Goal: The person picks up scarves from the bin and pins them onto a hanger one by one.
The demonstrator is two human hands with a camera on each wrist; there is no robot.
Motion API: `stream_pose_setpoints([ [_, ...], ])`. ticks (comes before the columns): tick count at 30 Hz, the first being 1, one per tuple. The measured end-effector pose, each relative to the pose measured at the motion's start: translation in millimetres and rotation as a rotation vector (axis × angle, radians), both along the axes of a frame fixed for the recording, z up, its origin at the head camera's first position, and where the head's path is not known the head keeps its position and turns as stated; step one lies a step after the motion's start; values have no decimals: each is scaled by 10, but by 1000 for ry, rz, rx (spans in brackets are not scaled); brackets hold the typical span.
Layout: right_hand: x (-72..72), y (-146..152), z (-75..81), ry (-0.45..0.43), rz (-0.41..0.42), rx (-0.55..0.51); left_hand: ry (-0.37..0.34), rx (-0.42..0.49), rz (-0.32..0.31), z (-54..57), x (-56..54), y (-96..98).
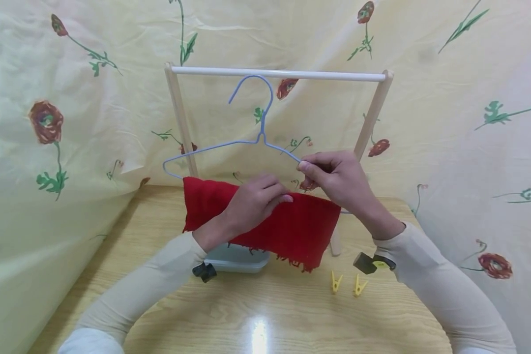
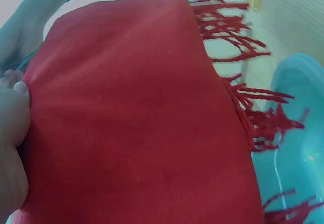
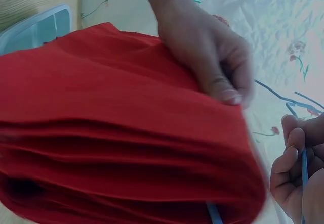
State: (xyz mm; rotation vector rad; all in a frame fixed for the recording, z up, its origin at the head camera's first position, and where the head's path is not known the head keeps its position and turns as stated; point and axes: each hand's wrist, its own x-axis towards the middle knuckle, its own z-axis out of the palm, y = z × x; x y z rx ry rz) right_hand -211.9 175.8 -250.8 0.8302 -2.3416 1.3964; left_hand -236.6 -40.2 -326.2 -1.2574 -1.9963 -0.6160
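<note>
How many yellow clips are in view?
2: the left clip and the right clip lie side by side on the table, right of the tub. Others could be hidden behind the cloth.

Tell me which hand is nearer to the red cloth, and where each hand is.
Left. The left hand pinches the top edge of the red cloth; the right hand is apart from it, above its right end, gripping the blue hanger.

Thin blue wire-like clothes hanger (image 1: 263, 124), one: raised, hook uppermost, tilted lower toward the right. Red fabric cloth with fringed edge (image 1: 302, 221), one: folded in layers, draped over the hanger's lower bar, fringe hanging downward.
</note>
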Motion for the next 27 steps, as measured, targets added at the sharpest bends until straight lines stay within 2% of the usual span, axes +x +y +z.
stream_pose_setpoints([
  [5,7,19,48,27,8,-3,12,-48,-16,-30,13,10],
  [11,4,66,40,29,-12,18,-137,-64,-17,-18,16,-70],
  [14,-6,88,24,27,-20,21,-212,-116,27,11,20,-163],
  [19,-15,98,-4,17,-31,31,-333,-261,139,68,22,-319],
  [21,-15,95,-16,9,-29,27,-359,-302,157,68,9,-361],
  [24,-16,88,-31,-6,-18,18,-343,-300,143,38,-15,-395],
  [27,-19,78,-43,-25,-9,9,-280,-229,100,-4,-29,-408],
])
